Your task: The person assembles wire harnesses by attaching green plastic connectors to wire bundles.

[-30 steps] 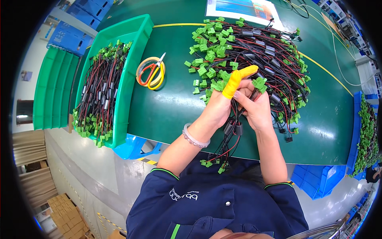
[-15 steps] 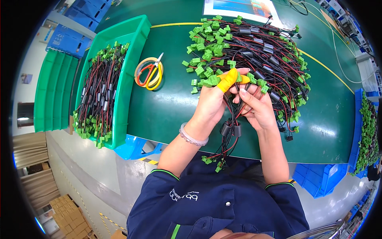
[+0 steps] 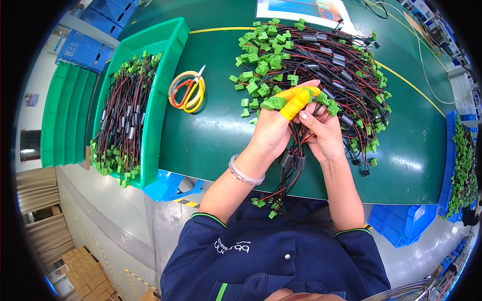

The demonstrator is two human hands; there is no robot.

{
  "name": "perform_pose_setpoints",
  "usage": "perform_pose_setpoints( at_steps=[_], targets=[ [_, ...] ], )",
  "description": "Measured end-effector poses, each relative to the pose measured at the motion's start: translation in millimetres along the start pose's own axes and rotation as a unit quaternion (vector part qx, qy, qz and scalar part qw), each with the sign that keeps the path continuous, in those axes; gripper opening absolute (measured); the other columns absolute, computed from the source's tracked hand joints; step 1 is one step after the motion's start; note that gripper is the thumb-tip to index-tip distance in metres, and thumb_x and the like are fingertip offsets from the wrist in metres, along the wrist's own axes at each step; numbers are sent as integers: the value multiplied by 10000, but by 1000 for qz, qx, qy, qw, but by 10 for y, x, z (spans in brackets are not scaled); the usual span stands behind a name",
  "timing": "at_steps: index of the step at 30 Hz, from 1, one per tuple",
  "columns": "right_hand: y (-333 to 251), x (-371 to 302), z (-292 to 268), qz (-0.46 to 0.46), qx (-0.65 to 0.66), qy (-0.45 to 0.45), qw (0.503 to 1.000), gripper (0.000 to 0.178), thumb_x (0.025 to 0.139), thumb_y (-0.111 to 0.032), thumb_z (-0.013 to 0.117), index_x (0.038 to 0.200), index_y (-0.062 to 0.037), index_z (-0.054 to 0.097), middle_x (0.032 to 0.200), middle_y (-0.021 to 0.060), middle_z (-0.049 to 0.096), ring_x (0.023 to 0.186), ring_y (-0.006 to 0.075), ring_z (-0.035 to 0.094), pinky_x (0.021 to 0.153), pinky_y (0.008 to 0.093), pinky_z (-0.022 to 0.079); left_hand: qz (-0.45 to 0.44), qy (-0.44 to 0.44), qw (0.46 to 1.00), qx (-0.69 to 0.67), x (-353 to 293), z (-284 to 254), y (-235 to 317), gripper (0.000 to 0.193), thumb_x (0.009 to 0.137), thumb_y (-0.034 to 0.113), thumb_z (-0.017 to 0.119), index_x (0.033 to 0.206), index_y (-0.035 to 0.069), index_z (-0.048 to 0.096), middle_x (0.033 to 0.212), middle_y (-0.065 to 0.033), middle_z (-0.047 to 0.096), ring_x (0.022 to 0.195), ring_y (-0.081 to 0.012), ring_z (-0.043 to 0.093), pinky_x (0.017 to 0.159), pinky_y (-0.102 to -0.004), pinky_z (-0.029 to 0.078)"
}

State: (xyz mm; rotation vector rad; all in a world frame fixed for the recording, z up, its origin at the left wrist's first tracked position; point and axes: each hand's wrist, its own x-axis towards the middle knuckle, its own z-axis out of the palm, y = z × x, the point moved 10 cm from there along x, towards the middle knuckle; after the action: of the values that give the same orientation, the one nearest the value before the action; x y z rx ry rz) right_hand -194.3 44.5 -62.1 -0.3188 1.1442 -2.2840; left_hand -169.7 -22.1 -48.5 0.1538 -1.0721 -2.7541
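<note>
Over the near edge of the pile, both my hands pinch a small bunch of cables [image 3: 287, 160], black and red wires with black cylinders and green terminal connectors. Yellow coverings sheathe the thumb and a finger of my left hand [image 3: 273, 130], closed around the connector end. Close beside it, my right hand [image 3: 329, 138] has its fingers closed on the wires just below. The bunch hangs toward me, its lower green connectors at the dark shirt. Fingers partly hide the upper connectors. Behind my hands spreads a large pile of similar cables [image 3: 326, 62].
Left on the green table [image 3: 211, 145] stands a green bin [image 3: 153, 135] of similar cables. Scissors [image 3: 193, 95] lie on a tape roll [image 3: 173, 90] between bin and pile. A printed sheet [image 3: 306, 10] lies at the back. A blue bin [image 3: 447, 160] holds more cables at right.
My left thumb and yellow-covered finger have shifted right and closed together over the connectors, nearer my right fingers. The hanging bunch has swung slightly. The pile looks the same.
</note>
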Motion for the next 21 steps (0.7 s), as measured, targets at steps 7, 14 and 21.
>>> perform_pose_setpoints(
  at_steps=[7,14,21],
  targets=[
    [-96,-45,51,-21,-87,-1,996,123,719,44,672,749,-12,567,748,49,606,690,123,586,659,254,479,-42,-17,998,-52,48,-24,-50,442,930,308,396,1198,-37,469,1279,-142,451,1190,-225,409,1004,-344,343],
    [-186,-72,29,-59,-90,33,994,132,710,47,681,722,-17,566,730,38,600,695,113,582,667,254,477,-40,-60,997,-11,59,53,-88,448,916,335,418,1144,-40,506,1288,-155,438,1204,-239,394,1015,-362,334],
    [-187,-66,119,-38,-275,-9,961,157,710,4,693,828,-14,590,659,-36,524,599,44,477,571,196,388,-60,-76,995,-6,12,79,-54,363,872,239,546,1129,-17,540,1108,-103,572,901,-96,544,717,-212,437]
  ],
)
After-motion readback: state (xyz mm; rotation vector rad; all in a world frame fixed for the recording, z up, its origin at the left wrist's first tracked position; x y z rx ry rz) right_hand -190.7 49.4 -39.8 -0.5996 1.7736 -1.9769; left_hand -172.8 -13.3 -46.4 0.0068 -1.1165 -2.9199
